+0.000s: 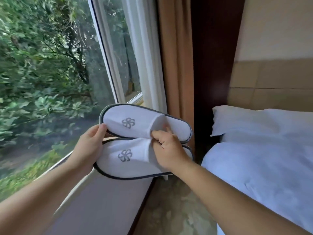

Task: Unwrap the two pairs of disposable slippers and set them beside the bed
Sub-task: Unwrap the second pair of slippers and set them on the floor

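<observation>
Two white disposable slippers with dark trim and a grey pinwheel logo are held up in front of the window, side by side with toes pointing left. The upper slipper [135,122] lies against the lower slipper [133,156]. My left hand [89,146] grips their toe ends, thumb on the upper one's tip. My right hand [169,150] pinches the openings of both uppers where the two meet. No wrapper shows on them. The bed [264,167] with white linen is at the right.
A white pillow [254,122] rests against the tan headboard [274,82]. A large window [50,82] with a low sill [105,200] fills the left; brown curtains [176,65] hang behind the slippers. A narrow strip of patterned carpet [172,209] runs between sill and bed.
</observation>
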A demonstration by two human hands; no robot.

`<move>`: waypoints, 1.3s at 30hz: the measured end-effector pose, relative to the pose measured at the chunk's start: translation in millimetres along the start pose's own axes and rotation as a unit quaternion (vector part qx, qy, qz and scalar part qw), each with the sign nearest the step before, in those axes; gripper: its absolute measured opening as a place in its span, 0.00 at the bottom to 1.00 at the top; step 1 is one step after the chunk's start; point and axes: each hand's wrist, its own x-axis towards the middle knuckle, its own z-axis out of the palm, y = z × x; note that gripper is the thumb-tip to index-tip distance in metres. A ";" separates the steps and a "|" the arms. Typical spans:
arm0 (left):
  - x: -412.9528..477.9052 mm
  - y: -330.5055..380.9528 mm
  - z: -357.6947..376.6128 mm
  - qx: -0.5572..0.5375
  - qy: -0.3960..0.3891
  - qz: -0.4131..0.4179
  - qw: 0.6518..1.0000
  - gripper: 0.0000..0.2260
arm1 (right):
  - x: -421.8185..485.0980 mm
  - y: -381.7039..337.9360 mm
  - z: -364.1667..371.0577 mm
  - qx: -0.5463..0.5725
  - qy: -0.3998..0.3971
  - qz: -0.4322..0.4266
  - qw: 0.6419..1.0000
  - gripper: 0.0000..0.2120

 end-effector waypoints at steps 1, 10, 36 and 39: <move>15.4 -4.1 11.3 0.006 -0.003 0.003 1.000 0.12 | 10.5 13.7 0.0 0.001 0.004 0.001 1.000 0.12; 109.6 -39.0 118.1 0.038 -0.097 -0.010 0.995 0.14 | 58.3 106.7 -18.0 0.103 0.056 0.155 0.981 0.14; 246.8 -319.7 413.2 0.104 -0.405 -0.409 0.811 0.21 | 65.2 436.9 18.8 -0.310 0.027 0.389 0.867 0.09; 226.3 -360.5 418.9 0.099 -0.432 -0.466 0.765 0.29 | 29.8 481.0 41.0 -0.281 -0.005 0.434 0.856 0.11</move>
